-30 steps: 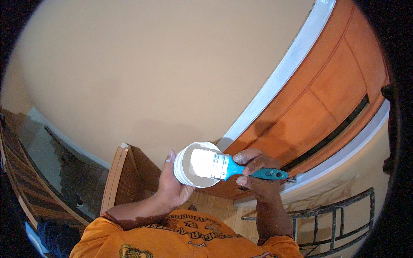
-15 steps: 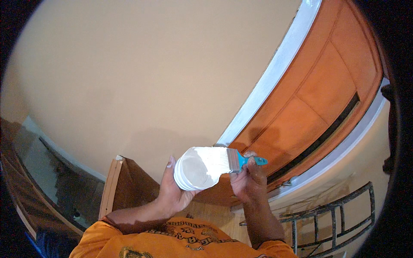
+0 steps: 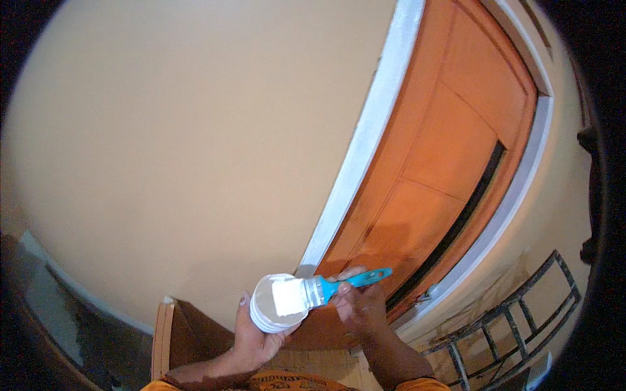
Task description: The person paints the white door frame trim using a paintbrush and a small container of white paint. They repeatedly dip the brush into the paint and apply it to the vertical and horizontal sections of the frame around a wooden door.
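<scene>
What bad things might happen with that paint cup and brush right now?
1. The paintbrush has white paint on its bristles and lies across the paint cup; drips may fall on the orange shirt below.
2. The left hand holds the cup alone, up in the air, so it might tip or slip and spill.
3. The brush is close to the orange wooden door, so the right hand might smear white on it beyond the white frame.

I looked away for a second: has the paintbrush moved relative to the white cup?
Yes. The paintbrush has tilted: its blue handle now angles up toward the orange door, where before it pointed level to the right across the white cup. Bristles stay over the cup.
</scene>
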`<state>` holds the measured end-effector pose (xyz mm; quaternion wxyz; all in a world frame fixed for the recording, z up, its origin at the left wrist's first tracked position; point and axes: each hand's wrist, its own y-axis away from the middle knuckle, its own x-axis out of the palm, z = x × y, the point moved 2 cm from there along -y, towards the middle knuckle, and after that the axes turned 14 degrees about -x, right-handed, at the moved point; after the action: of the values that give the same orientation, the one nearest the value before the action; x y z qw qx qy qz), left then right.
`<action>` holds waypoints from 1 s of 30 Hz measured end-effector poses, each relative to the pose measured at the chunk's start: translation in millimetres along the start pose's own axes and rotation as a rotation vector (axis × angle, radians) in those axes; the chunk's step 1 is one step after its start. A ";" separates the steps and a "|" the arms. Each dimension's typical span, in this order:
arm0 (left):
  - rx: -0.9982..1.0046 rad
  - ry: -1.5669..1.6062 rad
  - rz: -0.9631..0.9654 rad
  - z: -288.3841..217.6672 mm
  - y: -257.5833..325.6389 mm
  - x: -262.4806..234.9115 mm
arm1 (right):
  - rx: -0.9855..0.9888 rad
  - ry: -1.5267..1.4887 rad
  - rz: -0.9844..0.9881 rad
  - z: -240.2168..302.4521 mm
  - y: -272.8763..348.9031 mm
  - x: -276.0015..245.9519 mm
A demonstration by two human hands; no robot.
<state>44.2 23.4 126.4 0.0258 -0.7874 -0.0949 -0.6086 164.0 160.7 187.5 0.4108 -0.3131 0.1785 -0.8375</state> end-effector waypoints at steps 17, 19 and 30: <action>0.354 -0.619 -0.186 -2.6 -1.3 -23.8 | -1.013 0.123 0.060 162.6 -196.5 25.0; 0.148 -0.298 -0.155 -3.4 -5.1 -29.1 | -1.056 0.146 0.070 177.1 -213.2 33.6; 0.149 -0.245 -0.220 -0.2 -11.6 -52.7 | -1.102 0.216 0.120 191.9 -250.0 44.9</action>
<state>29.3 28.5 74.8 0.0054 -0.8363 -0.2279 -0.4986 127.8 266.5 485.6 0.2126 -0.3831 0.6480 -0.6230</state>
